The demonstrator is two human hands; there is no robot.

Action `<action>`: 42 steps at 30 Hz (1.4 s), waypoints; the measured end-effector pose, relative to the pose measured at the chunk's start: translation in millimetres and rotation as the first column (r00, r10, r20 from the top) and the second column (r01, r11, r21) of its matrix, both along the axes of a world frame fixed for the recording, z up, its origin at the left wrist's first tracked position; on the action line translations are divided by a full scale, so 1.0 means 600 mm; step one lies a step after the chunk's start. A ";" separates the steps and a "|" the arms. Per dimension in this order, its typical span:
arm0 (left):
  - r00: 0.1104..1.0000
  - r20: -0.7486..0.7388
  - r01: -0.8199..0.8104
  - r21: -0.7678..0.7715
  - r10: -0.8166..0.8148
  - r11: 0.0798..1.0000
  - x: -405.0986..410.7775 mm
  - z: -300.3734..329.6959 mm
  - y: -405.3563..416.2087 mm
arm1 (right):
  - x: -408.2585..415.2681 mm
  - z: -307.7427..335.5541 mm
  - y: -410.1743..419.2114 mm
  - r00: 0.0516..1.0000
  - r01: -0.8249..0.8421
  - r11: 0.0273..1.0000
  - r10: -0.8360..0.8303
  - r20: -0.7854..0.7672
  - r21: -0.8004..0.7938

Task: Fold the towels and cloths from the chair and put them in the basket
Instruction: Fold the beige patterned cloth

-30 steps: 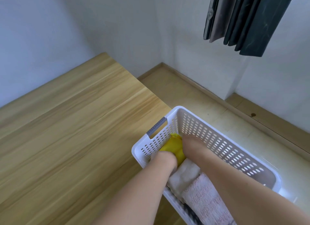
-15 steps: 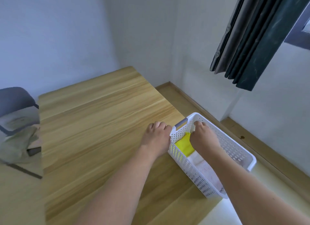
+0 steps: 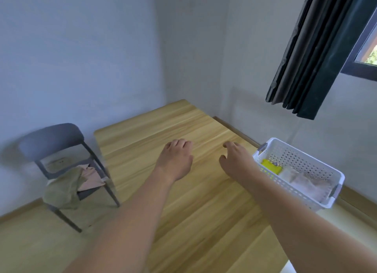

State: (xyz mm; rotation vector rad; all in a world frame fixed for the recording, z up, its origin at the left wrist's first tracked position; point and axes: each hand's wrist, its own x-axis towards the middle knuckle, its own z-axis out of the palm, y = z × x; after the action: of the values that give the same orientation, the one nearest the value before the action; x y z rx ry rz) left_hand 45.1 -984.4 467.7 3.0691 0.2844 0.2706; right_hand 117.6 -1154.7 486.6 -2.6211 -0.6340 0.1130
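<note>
A white perforated basket (image 3: pixel 318 166) stands at the table's right edge, holding a folded yellow cloth (image 3: pixel 270 165) and folded pale towels (image 3: pixel 302 180). A grey chair (image 3: pixel 51 140) stands left of the table with an olive cloth (image 3: pixel 63 189) and a pink cloth (image 3: pixel 90 177) heaped on its seat. My left hand (image 3: pixel 176 160) hovers over the middle of the wooden table (image 3: pixel 193 201), fingers loosely curled, holding nothing. My right hand (image 3: pixel 234 160) is also empty, fingers relaxed, just left of the basket.
Dark curtains (image 3: pixel 318 54) hang at the upper right beside a window (image 3: pixel 367 48). Grey walls close in behind the table and the chair. The floor is pale wood with a skirting board along the right wall.
Both hands have left the basket and moved left over the table, leaving the yellow cloth inside. The view has swung up and left, bringing the chair with its cloths into sight.
</note>
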 end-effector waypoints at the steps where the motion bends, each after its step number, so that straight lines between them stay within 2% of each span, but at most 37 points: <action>1: 1.000 0.004 -0.030 -0.007 0.030 1.000 -0.018 0.005 0.021 | -0.011 0.005 0.018 1.000 -0.020 1.000 0.020 0.003 -0.005; 8: 0.995 0.001 -0.099 -0.017 0.099 0.995 -0.129 0.019 0.192 | -0.112 0.021 0.188 0.996 -0.081 0.997 0.080 -0.032 -0.017; 11: 0.996 0.027 -0.085 -0.034 0.086 0.996 -0.161 0.024 0.289 | -0.154 0.025 0.287 0.998 -0.068 0.998 0.068 -0.013 0.006; 15: 0.999 -0.010 -0.039 -0.036 0.038 0.999 -0.208 0.023 0.433 | -0.215 0.029 0.417 0.998 -0.049 0.999 0.049 -0.027 0.023; 20: 0.994 -0.059 -0.093 -0.095 0.088 0.991 -0.266 0.014 0.592 | -0.254 0.033 0.540 0.998 -0.020 1.000 0.021 -0.062 0.010; 24: 0.982 -0.046 -0.189 -0.139 0.184 0.972 -0.306 -0.016 0.702 | -0.264 0.009 0.655 0.991 -0.116 0.993 0.115 -0.063 -0.004; 30: 0.969 -0.131 -0.230 -0.181 0.209 0.956 -0.352 -0.061 0.889 | -0.311 -0.056 0.863 0.956 -0.203 0.979 0.201 -0.216 0.011; 34: 0.970 -0.116 -0.234 -0.226 0.213 0.945 -0.354 -0.075 1.041 | -0.317 -0.070 1.014 0.953 -0.173 0.985 0.172 -0.249 0.019; 42: 0.934 -0.298 -0.271 -0.238 0.196 0.933 -0.333 -0.136 1.282 | -0.306 -0.111 1.207 0.922 -0.130 0.992 0.120 -0.369 -0.003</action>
State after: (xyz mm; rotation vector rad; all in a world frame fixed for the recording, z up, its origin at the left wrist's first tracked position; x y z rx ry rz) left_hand -154.8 -215.3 386.3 2.7852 0.6473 -0.1731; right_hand -65.8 -430.4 419.9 -2.4857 -0.6648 0.6419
